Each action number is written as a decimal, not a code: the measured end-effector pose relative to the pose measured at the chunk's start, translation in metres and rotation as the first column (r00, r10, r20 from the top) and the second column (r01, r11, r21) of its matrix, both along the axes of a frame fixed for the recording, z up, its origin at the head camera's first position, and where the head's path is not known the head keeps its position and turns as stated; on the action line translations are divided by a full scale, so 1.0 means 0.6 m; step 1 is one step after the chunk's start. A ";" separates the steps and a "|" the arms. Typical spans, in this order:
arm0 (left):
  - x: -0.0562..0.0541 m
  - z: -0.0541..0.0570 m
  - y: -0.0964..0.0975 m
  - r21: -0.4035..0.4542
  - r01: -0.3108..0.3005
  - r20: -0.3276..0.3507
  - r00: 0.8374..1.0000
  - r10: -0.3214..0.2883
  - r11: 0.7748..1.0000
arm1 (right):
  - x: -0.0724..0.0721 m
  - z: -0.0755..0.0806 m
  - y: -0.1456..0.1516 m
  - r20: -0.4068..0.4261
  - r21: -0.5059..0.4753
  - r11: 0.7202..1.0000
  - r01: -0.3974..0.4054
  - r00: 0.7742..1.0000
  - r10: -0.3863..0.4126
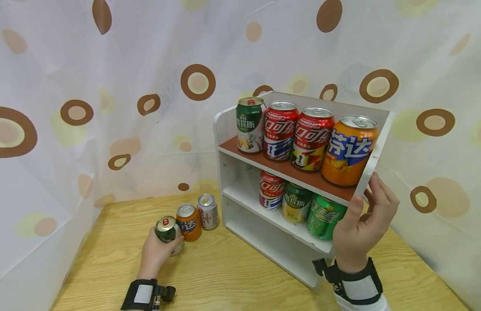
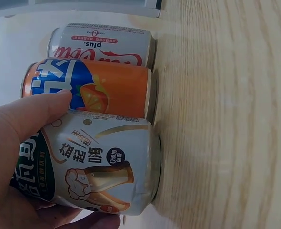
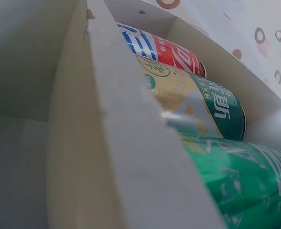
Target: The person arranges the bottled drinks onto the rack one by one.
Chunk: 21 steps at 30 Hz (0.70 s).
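My left hand (image 1: pixel 156 252) grips a green and white drink can (image 2: pixel 97 162), which stands upright on the table at the left. Right beside that can is an orange Fanta can (image 1: pixel 189 222), and past it a silver-white Coca-Cola can (image 1: pixel 208 211). My right hand (image 1: pixel 362 224) holds the right side panel of a white shelf rack (image 1: pixel 374 155), thumb at the front edge and fingers at the outer side. The right wrist view shows no fingers, only the rack's edge and the middle-tier cans.
On the rack's top tier stand a green and white can (image 1: pixel 250 125), two red Coca-Cola cans (image 1: pixel 281 129) and an orange Fanta can (image 1: pixel 350 149). The middle tier holds a red can (image 1: pixel 271 190), a green-gold can (image 1: pixel 296 203) and a green can (image 1: pixel 326 216). A patterned sheet (image 1: pixel 154 56) hangs behind.
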State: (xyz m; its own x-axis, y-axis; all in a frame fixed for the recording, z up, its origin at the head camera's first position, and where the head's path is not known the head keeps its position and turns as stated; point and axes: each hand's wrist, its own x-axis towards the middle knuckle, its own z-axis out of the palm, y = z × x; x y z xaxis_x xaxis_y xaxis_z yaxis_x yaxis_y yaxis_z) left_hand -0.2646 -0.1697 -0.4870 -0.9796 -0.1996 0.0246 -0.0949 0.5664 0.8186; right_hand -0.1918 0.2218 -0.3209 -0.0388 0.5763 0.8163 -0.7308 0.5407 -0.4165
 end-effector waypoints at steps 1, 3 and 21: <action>-0.001 -0.001 0.000 0.000 0.000 -0.002 1.000 0.000 1.000 | 0.000 0.000 0.000 -0.002 -0.001 1.000 0.001 1.000 -0.001; -0.003 -0.002 0.001 -0.001 -0.002 -0.008 1.000 0.002 1.000 | 0.000 0.000 0.001 -0.001 0.001 1.000 0.000 1.000 0.000; 0.003 0.071 -0.012 -0.058 -0.037 -0.148 0.989 0.028 0.998 | -0.005 -0.006 0.004 -0.014 -0.006 1.000 -0.017 1.000 0.017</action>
State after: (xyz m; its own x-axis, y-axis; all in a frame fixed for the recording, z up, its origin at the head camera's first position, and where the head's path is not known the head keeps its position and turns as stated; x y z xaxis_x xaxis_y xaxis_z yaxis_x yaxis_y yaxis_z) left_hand -0.2626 -0.1768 -0.4442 -0.9574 -0.2251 0.1810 0.0050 0.6135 0.7897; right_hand -0.1950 0.2245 -0.3243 -0.0376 0.5808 0.8132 -0.7456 0.5255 -0.4098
